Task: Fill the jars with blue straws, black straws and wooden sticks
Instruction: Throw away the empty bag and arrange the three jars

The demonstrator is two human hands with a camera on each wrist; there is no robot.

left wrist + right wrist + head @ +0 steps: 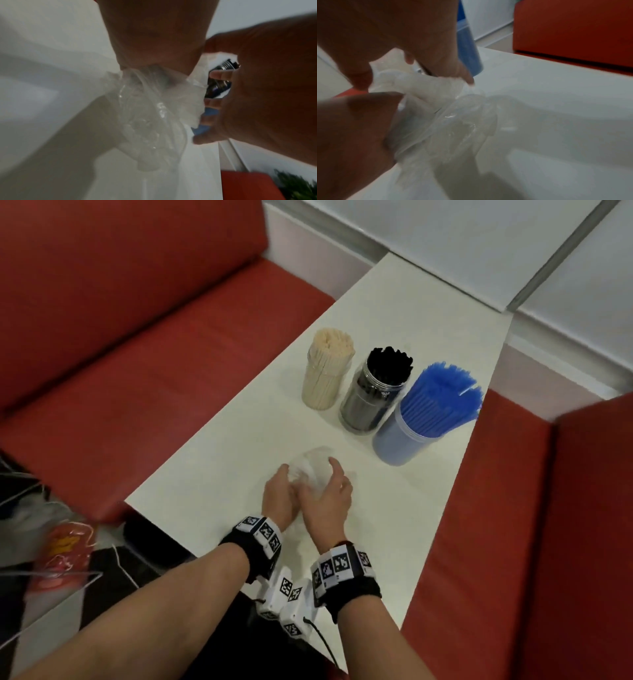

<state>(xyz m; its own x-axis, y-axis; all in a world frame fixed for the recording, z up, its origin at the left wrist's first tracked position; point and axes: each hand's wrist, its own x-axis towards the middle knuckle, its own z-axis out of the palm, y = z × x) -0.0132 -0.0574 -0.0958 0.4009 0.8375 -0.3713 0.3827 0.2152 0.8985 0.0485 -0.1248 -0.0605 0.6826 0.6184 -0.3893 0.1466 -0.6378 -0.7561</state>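
Three clear jars stand in a row on the white table (219, 474): one packed with wooden sticks (329, 368), one with black straws (378, 388), one with blue straws (431, 412). Nearer me, both hands hold a crumpled clear plastic bag (313, 470) just above the tabletop. My left hand (279, 494) grips its left side and my right hand (327, 494) curls round its right side. The left wrist view shows the bag (150, 115) bunched under my palm, with the right hand's fingers (219, 75) on it. In the right wrist view the bag (453, 119) hangs between both hands.
Red padded benches (144, 364) flank the table on the left and right (534, 542). A white wall (479, 251) closes the far end. Bags and clutter (58, 542) lie on the floor at lower left. A blue jar side (469, 54) stands just behind my right fingers.
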